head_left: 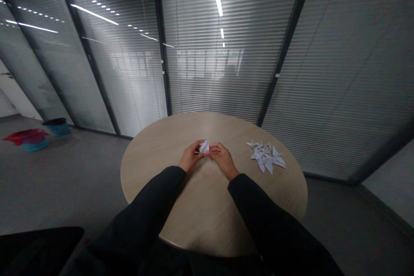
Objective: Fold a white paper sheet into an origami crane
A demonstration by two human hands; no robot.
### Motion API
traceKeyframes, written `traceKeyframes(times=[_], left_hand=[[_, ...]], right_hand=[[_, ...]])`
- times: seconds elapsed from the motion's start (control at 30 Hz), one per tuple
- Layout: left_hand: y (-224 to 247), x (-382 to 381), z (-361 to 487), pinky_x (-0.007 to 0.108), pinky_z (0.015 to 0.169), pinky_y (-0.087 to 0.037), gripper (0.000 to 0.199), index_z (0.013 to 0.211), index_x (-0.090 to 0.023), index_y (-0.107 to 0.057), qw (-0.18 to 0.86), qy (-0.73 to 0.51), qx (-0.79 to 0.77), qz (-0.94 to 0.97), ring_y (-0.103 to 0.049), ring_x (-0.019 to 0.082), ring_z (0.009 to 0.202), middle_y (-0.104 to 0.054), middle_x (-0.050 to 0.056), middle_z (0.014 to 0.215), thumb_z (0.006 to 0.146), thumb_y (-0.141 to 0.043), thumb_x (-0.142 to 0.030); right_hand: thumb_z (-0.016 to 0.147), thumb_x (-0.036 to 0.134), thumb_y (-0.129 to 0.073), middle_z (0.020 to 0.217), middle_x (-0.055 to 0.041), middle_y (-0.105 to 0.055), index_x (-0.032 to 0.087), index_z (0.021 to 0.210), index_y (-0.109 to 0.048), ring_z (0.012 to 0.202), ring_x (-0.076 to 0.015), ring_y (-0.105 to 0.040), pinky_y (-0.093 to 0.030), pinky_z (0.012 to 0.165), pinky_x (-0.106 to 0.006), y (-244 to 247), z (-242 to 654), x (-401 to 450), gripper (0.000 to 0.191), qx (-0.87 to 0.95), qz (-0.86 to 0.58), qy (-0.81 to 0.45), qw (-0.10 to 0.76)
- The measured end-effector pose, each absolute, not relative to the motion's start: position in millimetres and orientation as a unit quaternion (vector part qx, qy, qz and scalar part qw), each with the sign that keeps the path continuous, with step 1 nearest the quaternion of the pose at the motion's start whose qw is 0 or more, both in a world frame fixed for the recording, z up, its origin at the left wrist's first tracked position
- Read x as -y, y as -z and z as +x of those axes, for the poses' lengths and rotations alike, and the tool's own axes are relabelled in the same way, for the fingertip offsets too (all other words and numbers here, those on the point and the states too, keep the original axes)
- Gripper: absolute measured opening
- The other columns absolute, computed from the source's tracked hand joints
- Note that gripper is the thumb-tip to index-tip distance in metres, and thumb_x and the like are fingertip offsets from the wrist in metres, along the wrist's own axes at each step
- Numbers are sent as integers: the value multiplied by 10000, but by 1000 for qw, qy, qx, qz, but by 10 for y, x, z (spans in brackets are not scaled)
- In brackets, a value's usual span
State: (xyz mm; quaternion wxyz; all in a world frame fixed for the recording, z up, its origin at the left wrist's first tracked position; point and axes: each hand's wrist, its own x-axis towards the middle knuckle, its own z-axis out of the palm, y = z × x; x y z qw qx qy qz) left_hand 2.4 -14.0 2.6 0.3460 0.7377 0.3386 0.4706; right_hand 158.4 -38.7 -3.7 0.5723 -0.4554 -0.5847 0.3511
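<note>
Hands together, pinched: a folded white paper piece (204,147) is held between left hand (190,157) and right hand (221,159) over the round wooden table (152,159). The piece appears unfinished; about a dozen paper cranes (265,156) lie heaped at right.

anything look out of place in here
A red cloth or wrap lies bunched over a blue tub on the floor, left of the round wooden table. It looks dumped there, though it's too dim to tell what it is.

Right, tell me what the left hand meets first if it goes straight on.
The folded white paper, already touching the left hand; the right hand lies just beyond it, as far as depth shows.
</note>
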Motion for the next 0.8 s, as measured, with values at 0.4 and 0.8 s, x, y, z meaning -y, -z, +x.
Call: traceKeyframes(times=[0.4, 0.8], left_hand=[[-14, 70, 16, 261, 747, -429, 597, 1193, -152, -545, 434, -500, -316, 679, -548, 127, 775, -567, 32, 887, 629, -735, -195], [-79, 122, 20, 236, 728, -431, 610, 1213, -151, -539, 448, -486, -320, 679, -540, 107, 746, -551, 18, 862, 628, -713, -154]], right_hand=[[708, 391, -645, 831, -59, -635, 156, 834, -602, 772, -165, -591, -463, 758, -304, -8, 1591, 427, 269, 625, -446, -280, 576], [712, 410, -627, 829, -64, -650, 166, 830, -616, 769, -181, -597, -469, 754, -313, 26, 1604, 391, 271, 609, -455, -263, 594]])
